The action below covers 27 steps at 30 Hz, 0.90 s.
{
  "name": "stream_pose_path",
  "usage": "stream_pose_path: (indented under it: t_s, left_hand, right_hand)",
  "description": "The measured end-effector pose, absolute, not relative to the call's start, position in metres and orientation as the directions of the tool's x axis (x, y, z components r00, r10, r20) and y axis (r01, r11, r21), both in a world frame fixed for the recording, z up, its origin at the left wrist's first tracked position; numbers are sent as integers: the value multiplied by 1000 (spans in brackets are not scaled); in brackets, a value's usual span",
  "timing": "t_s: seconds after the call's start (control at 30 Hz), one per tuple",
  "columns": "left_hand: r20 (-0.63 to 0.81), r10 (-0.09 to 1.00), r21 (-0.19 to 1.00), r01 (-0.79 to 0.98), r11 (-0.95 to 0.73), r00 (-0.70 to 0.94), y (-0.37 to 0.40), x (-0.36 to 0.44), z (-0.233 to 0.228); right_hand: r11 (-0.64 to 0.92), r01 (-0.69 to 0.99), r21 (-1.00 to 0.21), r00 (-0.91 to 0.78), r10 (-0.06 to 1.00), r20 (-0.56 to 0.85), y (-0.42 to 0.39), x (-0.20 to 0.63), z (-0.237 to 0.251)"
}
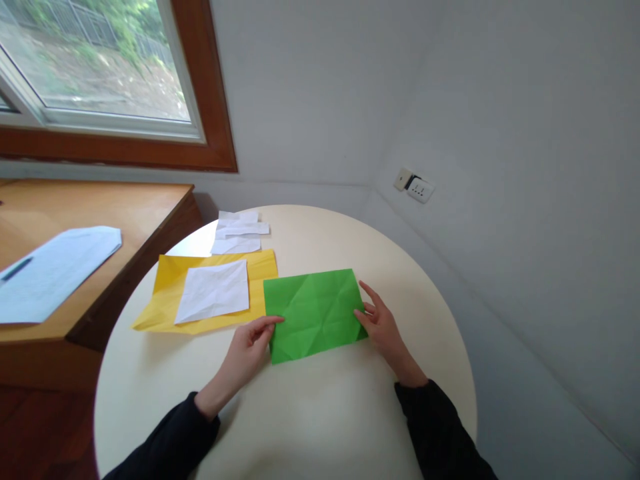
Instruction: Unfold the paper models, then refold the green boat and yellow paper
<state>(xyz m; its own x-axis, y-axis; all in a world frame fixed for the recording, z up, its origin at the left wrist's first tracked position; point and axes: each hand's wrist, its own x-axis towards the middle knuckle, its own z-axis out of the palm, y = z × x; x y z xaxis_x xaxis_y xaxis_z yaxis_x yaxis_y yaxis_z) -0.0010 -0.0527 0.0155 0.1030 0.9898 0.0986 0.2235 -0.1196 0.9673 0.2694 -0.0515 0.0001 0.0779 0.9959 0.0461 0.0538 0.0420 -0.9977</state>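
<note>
A creased sheet of green paper [315, 313] is held between my two hands over the round white table. My left hand [251, 340] pinches its left edge, index finger on top. On the right edge, my right hand [381, 323] grips the sheet between thumb and fingers, with the index finger stretched along the side. Left of the green sheet lies a larger sheet of yellow paper [167, 283], its right end close to the green one. A white sheet [215, 291] with fold lines rests on the yellow paper.
Behind the yellow sheet, several white paper pieces [237, 241] lie on the round table [320, 427]. A wooden desk [145, 200] at left bears white paper [65, 267] and a pen [17, 268]. A wall socket [420, 189] and a window [110, 60] are beyond.
</note>
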Motion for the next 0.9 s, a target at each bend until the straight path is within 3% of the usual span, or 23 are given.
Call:
stream_pose_path:
  t_s: [0.13, 0.2, 0.37, 0.5, 0.67, 0.77, 0.9]
  left_hand:
    - [90, 914, 925, 308, -224, 395, -69, 13, 15]
    - [109, 866, 876, 366, -316, 488, -76, 18, 14]
    - [250, 850, 707, 512, -488, 464, -72, 20, 24]
    - [392, 760, 582, 500, -642, 519, -52, 27, 40]
    - [247, 580, 349, 487, -800, 776, -41, 49, 26]
    - [124, 550, 269, 506, -820, 826, -45, 55, 3]
    - [91, 588, 210, 562, -800, 804, -51, 57, -12]
  right_hand:
    - [94, 411, -907, 243, 947, 209, -48, 284, -13]
    - [85, 503, -860, 282, 925, 256, -47, 289, -19]
    - [77, 531, -844, 245, 939, 240, -47, 291, -19]
    - [77, 543, -836, 170, 965, 199, -48, 289, -13]
    - [71, 545, -836, 190, 960, 205, -49, 289, -15]
    - [81, 565, -821, 231, 940, 251, -47, 292, -21]
    - [130, 702, -700, 356, 787, 504, -44, 296, -8]
